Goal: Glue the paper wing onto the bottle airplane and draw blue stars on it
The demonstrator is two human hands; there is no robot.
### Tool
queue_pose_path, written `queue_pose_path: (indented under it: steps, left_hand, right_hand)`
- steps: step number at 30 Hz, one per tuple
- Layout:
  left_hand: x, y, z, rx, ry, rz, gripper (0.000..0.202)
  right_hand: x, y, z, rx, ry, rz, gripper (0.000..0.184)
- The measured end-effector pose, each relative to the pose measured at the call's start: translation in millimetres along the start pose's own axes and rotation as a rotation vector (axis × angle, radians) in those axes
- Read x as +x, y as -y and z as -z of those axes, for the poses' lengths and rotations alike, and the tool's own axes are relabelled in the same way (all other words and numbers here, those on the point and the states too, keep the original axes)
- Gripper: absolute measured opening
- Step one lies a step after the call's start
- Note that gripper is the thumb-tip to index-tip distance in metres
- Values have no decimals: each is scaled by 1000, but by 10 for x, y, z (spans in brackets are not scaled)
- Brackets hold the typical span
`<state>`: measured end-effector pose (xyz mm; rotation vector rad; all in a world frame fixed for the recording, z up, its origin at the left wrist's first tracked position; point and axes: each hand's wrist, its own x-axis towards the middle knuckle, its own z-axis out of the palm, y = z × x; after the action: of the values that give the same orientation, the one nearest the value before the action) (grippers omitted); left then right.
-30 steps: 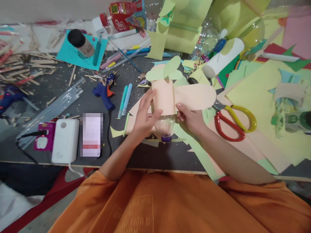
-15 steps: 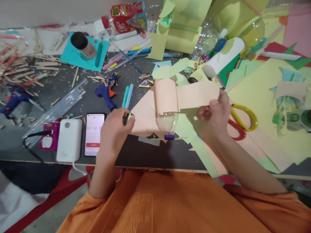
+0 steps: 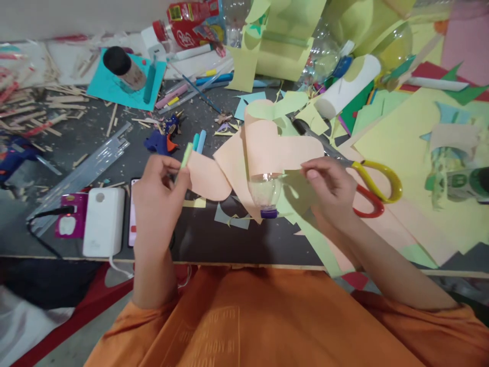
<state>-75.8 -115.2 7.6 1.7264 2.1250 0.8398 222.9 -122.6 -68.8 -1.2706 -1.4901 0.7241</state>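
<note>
A clear plastic bottle (image 3: 266, 189) with a purple cap lies in front of me, cap toward me. Peach paper (image 3: 263, 150) wraps round its body, and a round-ended peach strip (image 3: 303, 152) sticks out to the right. My right hand (image 3: 331, 188) pinches the lower edge of that strip. With closed fingertips, my left hand (image 3: 162, 196) grips another round-ended peach paper piece (image 3: 209, 178). A light green stick-like thing (image 3: 187, 155) shows at those fingertips; whether it is held too, I cannot tell. Scissors (image 3: 376, 186) with yellow and red handles lie by my right hand.
A blue glue gun (image 3: 158, 142) and two blue-toned markers (image 3: 199, 141) lie beyond my left hand. A white power bank (image 3: 103, 221) and a partly covered phone (image 3: 132, 219) are at left. Paper scraps (image 3: 405, 127) cover the right side; bottles and wood sticks crowd the back.
My left hand has risen and moved left, now with a round-ended peach piece in its fingers. My right hand has shifted left along the strip, from its tip to its lower edge.
</note>
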Motion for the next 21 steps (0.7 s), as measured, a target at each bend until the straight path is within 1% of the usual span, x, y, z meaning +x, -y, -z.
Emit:
queue_pose_path:
  steps: [2,3,5,6,8,9,10,12,13,15,17,19,21]
  left_hand:
    - [52,-88,23,-128,-100,-51,9]
    - [83,-128,21,-168,-137,-81,10]
    - [168,-179,-26,-212,-252,-150,10]
    - [220,-186,-75,-229,-338,-198,10]
    - [328,-161,-223,-261,-356,-236,10]
    - [370,-136,-312,-260,-286,-270,11]
    - [397,-110,-403,-256,-258,-295,11]
    - [389,-78,-569,-161,-198,-335,15]
    - [353,-80,-637,-111,-196,-398,16]
    - [237,-124,-743,-38,-241,-596,18]
    - [102,-202,-828,8,-303,-823,20]
    - [-6,-273,-911,37,-354,-942,20]
    - [-59,-302,-991,1,-364,-1001,18]
  right_hand:
    - [56,51,-83,-135,50,262,15]
    - [74,65,-129,-168,76,340,17]
    - [92,69,-224,-205,112,424,20]
    - [95,61,-267,-208,114,447,21]
    - [97,33,-338,-204,80,475,21]
    - [98,17,-364,-202,56,483,21]
    - [99,3,-384,-204,34,489,21]
    - [100,-19,-409,-209,2,495,22]
    - [100,-25,-417,-206,-6,493,23]
    - [98,-32,-426,-188,0,476,25]
    - [94,-33,-425,-157,18,427,31]
    - [96,-25,-410,-77,6,309,44]
    - [110,-5,-382,111,-42,117,58]
